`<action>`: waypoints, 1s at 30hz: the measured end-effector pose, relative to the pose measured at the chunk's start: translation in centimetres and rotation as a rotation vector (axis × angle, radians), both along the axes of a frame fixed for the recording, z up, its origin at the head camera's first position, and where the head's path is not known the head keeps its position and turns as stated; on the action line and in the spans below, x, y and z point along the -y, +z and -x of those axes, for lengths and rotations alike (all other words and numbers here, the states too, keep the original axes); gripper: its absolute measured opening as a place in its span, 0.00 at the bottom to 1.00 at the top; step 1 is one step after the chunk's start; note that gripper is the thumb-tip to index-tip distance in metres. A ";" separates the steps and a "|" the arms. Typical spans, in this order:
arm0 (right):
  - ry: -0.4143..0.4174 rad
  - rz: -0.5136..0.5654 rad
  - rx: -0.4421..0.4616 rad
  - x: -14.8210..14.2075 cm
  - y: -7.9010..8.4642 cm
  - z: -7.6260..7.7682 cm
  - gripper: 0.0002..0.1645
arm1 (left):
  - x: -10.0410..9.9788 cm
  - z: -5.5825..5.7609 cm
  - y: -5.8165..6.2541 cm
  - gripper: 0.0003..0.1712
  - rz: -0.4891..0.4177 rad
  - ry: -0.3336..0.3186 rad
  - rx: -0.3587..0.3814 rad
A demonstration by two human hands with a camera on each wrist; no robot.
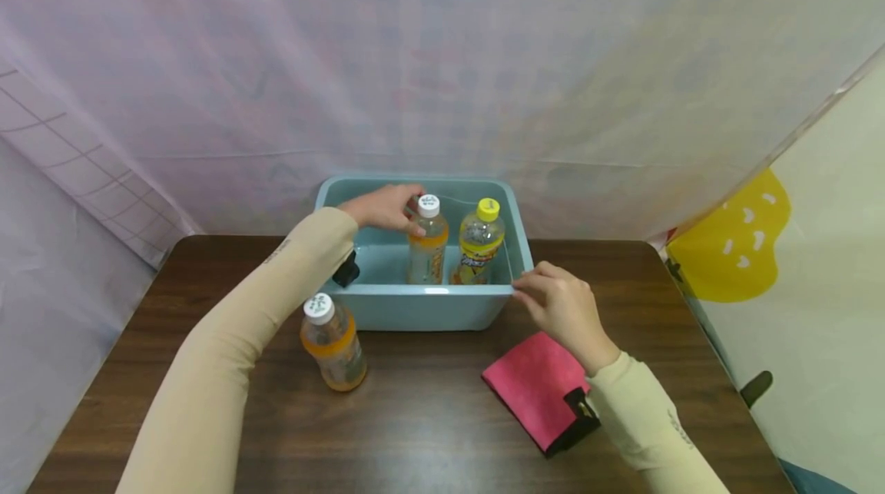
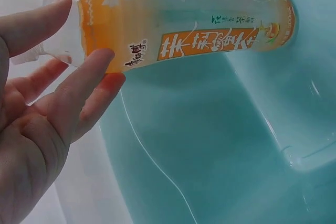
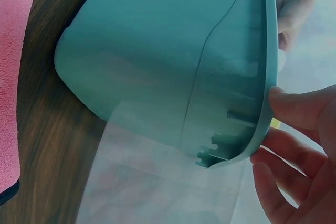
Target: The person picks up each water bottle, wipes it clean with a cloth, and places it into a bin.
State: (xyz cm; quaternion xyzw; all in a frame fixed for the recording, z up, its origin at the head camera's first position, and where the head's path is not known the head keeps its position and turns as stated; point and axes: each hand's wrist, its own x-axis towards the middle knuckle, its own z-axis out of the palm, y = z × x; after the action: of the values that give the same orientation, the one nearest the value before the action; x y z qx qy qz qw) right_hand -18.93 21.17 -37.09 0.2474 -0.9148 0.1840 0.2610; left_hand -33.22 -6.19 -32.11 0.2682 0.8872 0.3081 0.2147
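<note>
A light-blue plastic bin (image 1: 415,311) stands on the table. My left hand (image 1: 387,207) reaches over it and holds an upright clear bottle (image 1: 429,248) with a white cap and orange label. In the left wrist view, the thumb and fingers (image 2: 94,77) lie on opposite sides of this bottle's (image 2: 199,19) shoulder. Beside it in the bin stands a yellow-capped bottle (image 1: 480,242). My right hand (image 1: 563,311) pinches the bin's front right corner; the right wrist view shows the thumb (image 3: 294,106) and fingers at the rim (image 3: 269,77).
Another white-capped bottle with an orange label (image 1: 336,348) stands on the wooden table (image 1: 415,432), in front of the bin near the left forearm. A folded pink cloth (image 1: 532,379) with a black edge lies below the right hand. Behind the bin hangs a pale curtain (image 1: 429,79).
</note>
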 end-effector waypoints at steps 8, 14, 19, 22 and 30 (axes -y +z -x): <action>0.004 0.001 0.017 0.1 -0.1 0.2 0.11 | 0.7 -0.2 1.1 0.36 0.010 0.020 0.085; -0.002 -0.001 0.027 0.0 0.2 0.4 0.11 | 2.1 -0.8 4.5 0.35 -0.040 0.044 -0.048; -0.008 -0.001 0.023 -0.2 0.3 0.6 0.11 | 3.4 -3.1 8.3 0.26 -0.105 0.072 -0.285; -0.006 -0.007 0.019 -0.3 0.3 0.7 0.11 | 4.3 -5.2 9.9 0.22 -0.145 0.084 -0.393; -0.019 -0.019 0.021 -0.9 0.4 1.0 0.10 | 7.0 -10.8 10.6 0.26 -0.171 0.005 -0.521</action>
State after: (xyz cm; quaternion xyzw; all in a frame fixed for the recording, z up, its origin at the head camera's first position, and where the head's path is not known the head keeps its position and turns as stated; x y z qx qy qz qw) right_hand -19.96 22.09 -36.66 0.2394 -0.9214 0.1756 0.2507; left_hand -22.38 -13.17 -21.55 0.3532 0.8839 0.3030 -0.0452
